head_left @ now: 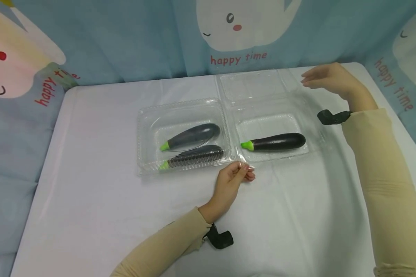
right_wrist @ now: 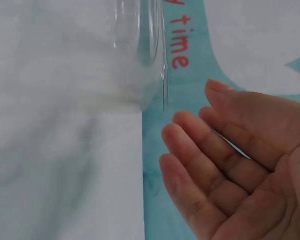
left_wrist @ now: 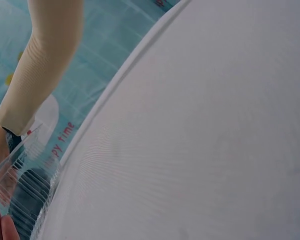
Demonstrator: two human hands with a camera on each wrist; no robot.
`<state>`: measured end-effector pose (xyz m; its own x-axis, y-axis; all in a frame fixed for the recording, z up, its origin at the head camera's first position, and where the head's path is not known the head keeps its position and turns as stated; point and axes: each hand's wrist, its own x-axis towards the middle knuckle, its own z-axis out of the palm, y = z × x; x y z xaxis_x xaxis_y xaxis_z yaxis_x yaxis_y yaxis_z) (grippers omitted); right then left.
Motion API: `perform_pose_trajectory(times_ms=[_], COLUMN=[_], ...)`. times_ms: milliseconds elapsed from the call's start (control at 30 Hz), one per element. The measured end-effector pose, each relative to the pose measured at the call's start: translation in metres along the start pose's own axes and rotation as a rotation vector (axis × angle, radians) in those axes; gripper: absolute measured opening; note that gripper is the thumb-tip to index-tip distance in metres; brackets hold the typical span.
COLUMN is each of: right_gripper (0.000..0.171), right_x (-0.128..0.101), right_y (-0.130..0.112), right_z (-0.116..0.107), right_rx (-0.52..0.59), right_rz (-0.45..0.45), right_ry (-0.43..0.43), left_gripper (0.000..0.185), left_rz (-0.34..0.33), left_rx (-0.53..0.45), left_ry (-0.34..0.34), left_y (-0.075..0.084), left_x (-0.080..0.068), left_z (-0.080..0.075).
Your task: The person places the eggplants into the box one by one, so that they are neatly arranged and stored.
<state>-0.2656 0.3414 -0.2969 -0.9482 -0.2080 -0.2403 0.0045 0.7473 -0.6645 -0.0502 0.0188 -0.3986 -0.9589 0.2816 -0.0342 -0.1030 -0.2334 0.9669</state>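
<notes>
A clear plastic clamshell box [head_left: 291, 158] lies open with its lid [head_left: 253, 86] tipped to the back. One dark eggplant [head_left: 279, 142] with a green stem is inside. My left hand [head_left: 228, 184] pinches the box's front left corner between thumb and fingers; in the left wrist view only its fingertips [left_wrist: 9, 229] show at the lower left. My right hand [head_left: 332, 80] hovers beside the lid's right end, fingers loosely bent. The right wrist view shows that hand [right_wrist: 240, 155] with nothing in it, apart from the clear plastic edge [right_wrist: 162, 75].
To the left stands another clear clamshell box [head_left: 145, 134], its lid down over two eggplants [head_left: 194, 134], side by side. A white cloth covers the table [head_left: 100, 200]. Behind it hangs a blue curtain [head_left: 142, 42] with printed cartoons.
</notes>
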Motion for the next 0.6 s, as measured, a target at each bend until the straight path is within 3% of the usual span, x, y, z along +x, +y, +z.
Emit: perform_pose_trajectory(times_ms=[267, 600], right_gripper=[0.053, 0.06], right_x=[0.007, 0.017], right_y=[0.008, 0.01], right_z=[-0.003, 0.001], right_rx=[0.026, 0.031], right_rz=[0.043, 0.072], right_ry=[-0.038, -0.087], left_gripper=[0.022, 0.024], left_rz=[-0.001, 0.006], left_rx=[0.006, 0.014], left_ry=[-0.002, -0.013], left_y=[0.001, 0.002], left_x=[-0.001, 0.0], left_z=[-0.001, -0.003])
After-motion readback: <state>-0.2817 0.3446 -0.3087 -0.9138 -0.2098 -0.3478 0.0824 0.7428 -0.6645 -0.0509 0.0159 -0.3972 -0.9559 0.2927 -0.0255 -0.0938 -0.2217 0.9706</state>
